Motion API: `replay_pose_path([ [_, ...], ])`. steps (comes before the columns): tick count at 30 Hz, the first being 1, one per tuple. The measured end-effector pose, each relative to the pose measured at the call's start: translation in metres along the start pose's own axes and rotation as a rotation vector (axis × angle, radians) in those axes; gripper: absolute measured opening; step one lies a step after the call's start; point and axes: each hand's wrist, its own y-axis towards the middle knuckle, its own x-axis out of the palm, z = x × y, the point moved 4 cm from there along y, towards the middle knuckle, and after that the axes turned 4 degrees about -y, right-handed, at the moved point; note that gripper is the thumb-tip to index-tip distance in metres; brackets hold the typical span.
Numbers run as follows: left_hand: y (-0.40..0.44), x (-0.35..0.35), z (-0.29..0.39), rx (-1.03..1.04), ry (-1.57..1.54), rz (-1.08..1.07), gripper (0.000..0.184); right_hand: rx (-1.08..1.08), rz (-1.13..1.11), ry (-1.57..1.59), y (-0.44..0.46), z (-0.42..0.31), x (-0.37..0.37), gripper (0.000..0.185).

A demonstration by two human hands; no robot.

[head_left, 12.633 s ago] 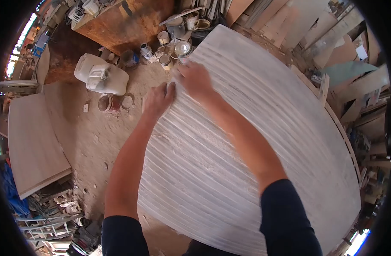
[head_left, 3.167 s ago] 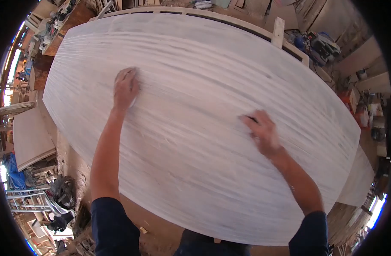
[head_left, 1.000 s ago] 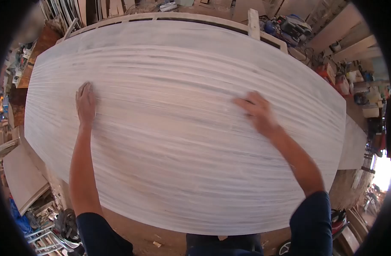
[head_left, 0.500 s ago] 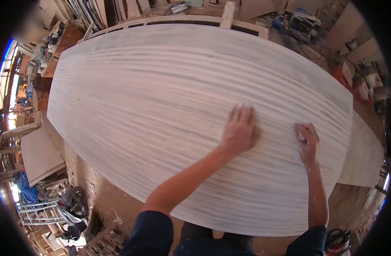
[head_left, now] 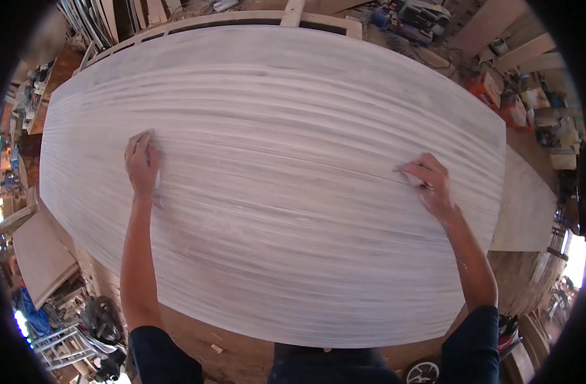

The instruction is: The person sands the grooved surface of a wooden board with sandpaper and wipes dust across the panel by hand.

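Note:
A large pale panel [head_left: 286, 211] with long white and grey streaks spans most of the view. Toward its left end, my left hand [head_left: 143, 165] rests on the surface with its fingers curled together; anything beneath them is hidden. On the right part of the panel is my right hand [head_left: 428, 182], its thumb and fingers closed on a small pale piece whose nature is unclear. The hands are far apart, and both touch or nearly touch the streaked surface.
Behind the panel runs a wooden frame [head_left: 293, 13]. Tools and cables lie at the back right, near an orange box [head_left: 487, 89]. Another board [head_left: 526, 201] adjoins the right end. At the lower left are a leaning board [head_left: 43, 256] and a metal rack [head_left: 65, 345].
Since half a second ago, my left hand has swept far left across the panel. My right hand has moved slightly left and up. The camera view has shifted too.

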Motion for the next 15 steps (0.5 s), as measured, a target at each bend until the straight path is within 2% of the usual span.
replay_pose_path([
  [1, 0.006, 0.0, -0.011, 0.01, -0.001, -0.004, 0.028, 0.01, -0.06, 0.047, 0.021, -0.017, 0.02, 0.046],
  [3, 0.009, -0.002, -0.017, -0.071, -0.051, 0.027, 0.028, -0.06, -0.042, 0.161, 0.078, -0.07, 0.079, 0.044],
  [5, 0.009, -0.002, -0.02, -0.075, -0.063, 0.017, 0.029, -0.25, 0.087, 0.298, 0.157, -0.144, 0.152, 0.038],
  [6, 0.01, -0.002, -0.021, -0.085, -0.074, 0.013, 0.029, -0.324, 0.133, 0.269, 0.2, -0.183, 0.195, 0.027],
  [8, 0.006, -0.004, -0.02, -0.104, -0.081, -0.008, 0.029, -0.26, 0.05, 0.183, 0.276, -0.26, 0.26, 0.011],
  [9, 0.008, -0.003, -0.02, -0.124, -0.095, -0.02, 0.03, -0.328, 0.245, 0.031, 0.296, -0.29, 0.272, 0.008],
  [10, 0.014, -0.002, -0.021, -0.117, -0.098, -0.017, 0.03, -0.326, 0.251, 0.026, 0.304, -0.285, 0.266, 0.008],
  [12, 0.007, -0.003, -0.022, -0.054, -0.068, -0.029, 0.031, -0.155, -0.132, -0.022, 0.299, -0.264, 0.264, 0.009],
  [13, 0.006, -0.001, -0.023, -0.066, -0.082, -0.028, 0.031, -0.184, -0.049, 0.212, 0.262, -0.214, 0.239, 0.018],
  [14, 0.004, -0.001, -0.024, -0.074, -0.084, -0.022, 0.032, -0.047, -0.139, 0.419, 0.218, -0.17, 0.194, 0.029],
  [15, 0.005, -0.001, -0.025, -0.08, -0.085, -0.013, 0.033, 0.014, -0.174, 0.353, 0.175, -0.134, 0.145, 0.031],
])
